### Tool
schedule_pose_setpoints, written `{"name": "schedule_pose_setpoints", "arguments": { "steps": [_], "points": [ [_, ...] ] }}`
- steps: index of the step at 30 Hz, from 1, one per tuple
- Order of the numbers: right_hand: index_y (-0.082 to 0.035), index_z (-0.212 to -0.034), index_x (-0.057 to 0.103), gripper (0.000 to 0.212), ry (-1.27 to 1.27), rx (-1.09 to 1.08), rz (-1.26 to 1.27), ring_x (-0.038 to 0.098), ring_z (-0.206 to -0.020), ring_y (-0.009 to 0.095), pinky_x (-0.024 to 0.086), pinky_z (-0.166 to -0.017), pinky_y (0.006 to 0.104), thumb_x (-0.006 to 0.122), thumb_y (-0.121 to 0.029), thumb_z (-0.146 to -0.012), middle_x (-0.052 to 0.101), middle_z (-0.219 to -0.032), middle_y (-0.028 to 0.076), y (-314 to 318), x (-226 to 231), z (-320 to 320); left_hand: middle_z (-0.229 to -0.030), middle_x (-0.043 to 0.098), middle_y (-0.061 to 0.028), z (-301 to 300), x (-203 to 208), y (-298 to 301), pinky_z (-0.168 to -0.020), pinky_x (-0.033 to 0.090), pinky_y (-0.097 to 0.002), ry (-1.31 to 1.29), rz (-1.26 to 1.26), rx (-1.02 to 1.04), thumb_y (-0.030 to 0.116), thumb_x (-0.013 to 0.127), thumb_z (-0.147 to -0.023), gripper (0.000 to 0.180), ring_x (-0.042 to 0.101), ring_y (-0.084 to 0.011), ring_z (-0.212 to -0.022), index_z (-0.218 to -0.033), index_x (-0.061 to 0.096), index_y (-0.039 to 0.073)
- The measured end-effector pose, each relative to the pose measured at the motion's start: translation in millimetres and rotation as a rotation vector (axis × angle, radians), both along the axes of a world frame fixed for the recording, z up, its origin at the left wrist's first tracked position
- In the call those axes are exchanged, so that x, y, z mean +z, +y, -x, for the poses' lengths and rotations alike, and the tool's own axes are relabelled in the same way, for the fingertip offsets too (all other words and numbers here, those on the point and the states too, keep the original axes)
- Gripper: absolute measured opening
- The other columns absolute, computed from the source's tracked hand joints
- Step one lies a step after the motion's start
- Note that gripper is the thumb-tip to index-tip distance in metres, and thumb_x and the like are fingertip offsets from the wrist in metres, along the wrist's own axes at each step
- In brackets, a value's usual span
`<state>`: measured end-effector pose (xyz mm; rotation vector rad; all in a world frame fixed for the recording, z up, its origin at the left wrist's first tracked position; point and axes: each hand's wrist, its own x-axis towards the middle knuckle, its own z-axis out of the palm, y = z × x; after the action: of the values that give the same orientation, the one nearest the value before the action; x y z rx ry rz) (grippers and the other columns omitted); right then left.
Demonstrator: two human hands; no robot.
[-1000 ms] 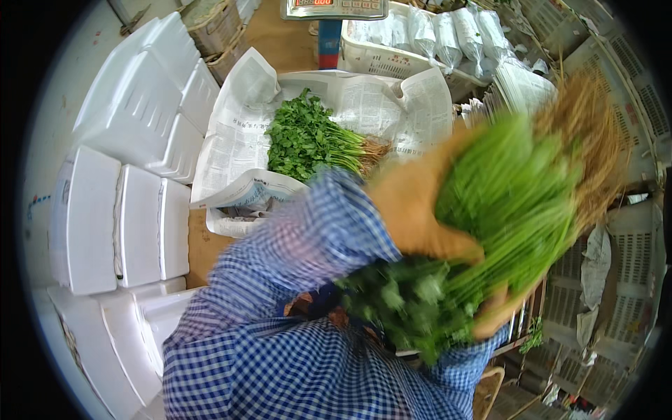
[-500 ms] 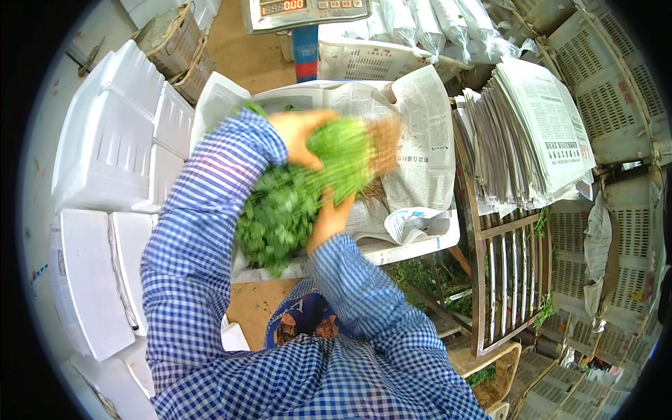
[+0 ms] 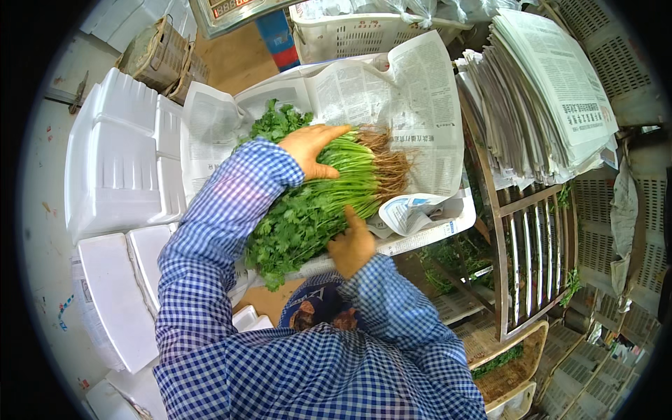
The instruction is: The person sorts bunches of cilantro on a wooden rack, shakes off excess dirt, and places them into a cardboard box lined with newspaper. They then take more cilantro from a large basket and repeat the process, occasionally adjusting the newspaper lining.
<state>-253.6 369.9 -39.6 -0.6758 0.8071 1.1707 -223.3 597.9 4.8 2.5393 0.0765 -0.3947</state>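
Note:
A large bunch of cilantro (image 3: 301,210) lies on newspaper sheets (image 3: 350,91) lining a white foam box (image 3: 455,225). Its leaves point left and its brown roots (image 3: 392,168) point right. Across the upper side of the stems rests my left hand (image 3: 311,148), open, thumb and fingers apart. My right hand (image 3: 352,246) is at the near edge of the bunch, its index finger stretched against the stems and the other fingers bent. Neither hand grips the bunch. Part of the leaves is hidden under my left forearm.
To the right, a thick stack of newspapers (image 3: 553,98) sits above a slatted wooden rack (image 3: 532,259). White foam boxes (image 3: 115,161) are piled at the left. Beyond the lined box are a scale (image 3: 238,15) and a white plastic crate (image 3: 364,35) with clear bags.
The bunch, held up between both hands before, now lies on the newspaper. My hands have loosened from it, and my right hand has moved slightly nearer to me.

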Motion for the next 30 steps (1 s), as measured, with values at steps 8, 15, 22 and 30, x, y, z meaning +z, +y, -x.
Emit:
{"name": "schedule_pose_setpoints", "arguments": {
  "steps": [8, 15, 22, 30],
  "points": [
    [-0.009, -0.161, -0.001, 0.092, -0.332, 0.144, -0.232, 0.019, -0.149, 0.044, 0.019, -0.121, 0.0604, 0.061, -0.038, -0.099, 0.014, -0.165, 0.017, -46, 24, 0, -0.167, 0.015, -0.0154, 69, -4, -22, -0.124, 0.008, -0.0622, 0.234, -0.431, -0.357, 0.06, 0.084, -0.068, 0.118, 0.008, -0.0418, -0.154, -0.16, 0.021, 0.024],
    [-0.004, -0.159, -0.008, 0.102, -0.278, 0.116, -0.167, 0.014, -0.15, 0.049, 0.025, -0.12, 0.0602, 0.068, -0.027, -0.095, 0.007, -0.164, 0.022, -45, 19, 2, -0.168, 0.009, -0.013, 75, -62, -18, -0.124, 0.009, -0.0602, 0.251, -0.373, -0.265, 0.033, 0.095, -0.06, 0.122, 0.005, -0.0396, -0.154, -0.158, 0.022, 0.034],
    [-0.004, -0.16, 0.0, 0.086, -0.431, 0.125, -0.133, 0.036, -0.141, 0.049, 0.037, -0.114, 0.0584, 0.058, -0.027, -0.1, 0.012, -0.163, 0.026, -54, 30, -2, -0.167, 0.011, -0.0142, 79, -65, -25, -0.124, 0.009, -0.0611, 0.237, -0.458, -0.275, 0.037, 0.094, -0.06, 0.123, 0.007, -0.0405, -0.154, -0.159, 0.021, 0.032],
    [0.0, -0.156, 0.015, 0.058, -0.721, -0.257, 0.003, 0.04, -0.14, 0.045, 0.041, -0.116, 0.051, 0.037, -0.023, -0.109, 0.025, -0.161, 0.023, -124, -8, -81, -0.167, 0.007, -0.0149, 77, -56, -43, -0.124, 0.011, -0.0603, 0.266, -0.526, -0.236, 0.038, 0.094, -0.063, 0.125, 0.006, -0.0408, -0.153, -0.16, 0.016, 0.028]
  ]
}}
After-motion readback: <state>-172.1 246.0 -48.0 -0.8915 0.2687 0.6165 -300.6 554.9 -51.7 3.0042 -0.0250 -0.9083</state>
